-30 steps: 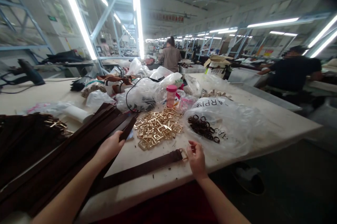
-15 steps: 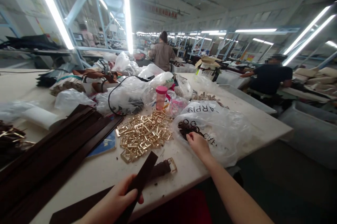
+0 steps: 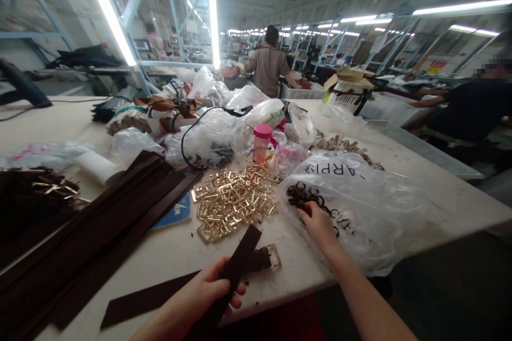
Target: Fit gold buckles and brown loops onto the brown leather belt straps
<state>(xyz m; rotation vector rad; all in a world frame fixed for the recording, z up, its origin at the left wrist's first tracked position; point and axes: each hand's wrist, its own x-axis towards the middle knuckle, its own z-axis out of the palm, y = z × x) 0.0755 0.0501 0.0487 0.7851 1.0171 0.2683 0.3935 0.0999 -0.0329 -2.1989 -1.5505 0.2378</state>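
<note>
The left hand is closed round a strap; the right hand, curled, hold unclear, should single out one loop.

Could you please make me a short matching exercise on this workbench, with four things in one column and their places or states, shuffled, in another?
1. Left hand
2. Right hand
3. Gold buckles
4. Pink-lidded container

A. Standing upright beyond the metal heap
B. Fingers at the dark rings
C. Closed around a dark brown strap
D. Heaped loose on the table

Pairs: 1-C, 2-B, 3-D, 4-A
</note>
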